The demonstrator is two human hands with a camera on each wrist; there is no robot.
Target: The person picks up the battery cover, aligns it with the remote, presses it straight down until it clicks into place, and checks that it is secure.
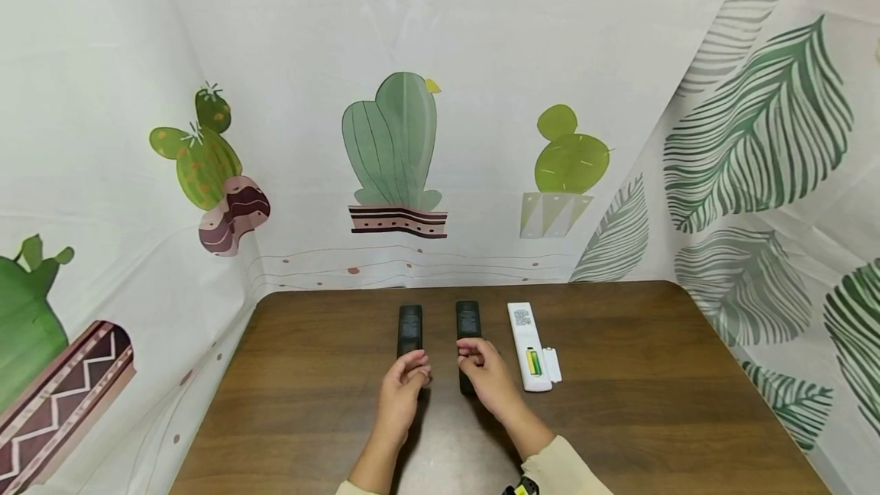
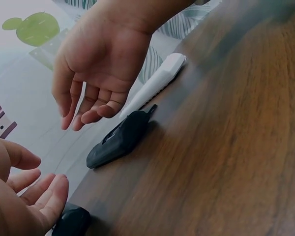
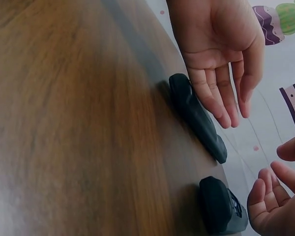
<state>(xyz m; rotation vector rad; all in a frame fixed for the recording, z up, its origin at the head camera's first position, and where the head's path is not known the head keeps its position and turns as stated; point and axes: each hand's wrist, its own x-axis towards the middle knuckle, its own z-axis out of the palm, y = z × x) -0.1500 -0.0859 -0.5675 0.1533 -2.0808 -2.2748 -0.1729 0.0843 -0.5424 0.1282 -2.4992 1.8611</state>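
Two black remote controls lie lengthwise on the table: a left one (image 1: 410, 325) and a middle one (image 1: 468, 318). My left hand (image 1: 400, 397) hovers over the near end of the left remote, fingers loosely bent and holding nothing. Above the middle remote, my right hand (image 1: 491, 382) hangs with its fingers likewise relaxed, partly covering that remote. A small dark piece sticks up at one end of the middle remote (image 2: 119, 139) in the left wrist view. The right wrist view shows the left remote (image 3: 196, 115) beneath the left hand (image 3: 221, 49), apart from its fingertips.
To the right lies a white remote control (image 1: 522, 332), back side up, its compartment uncovered with a green and yellow battery (image 1: 534, 363) inside. Its white battery cover (image 1: 552, 365) lies beside it. A cactus-print cloth (image 1: 481, 174) hangs behind the brown wooden table (image 1: 309, 380).
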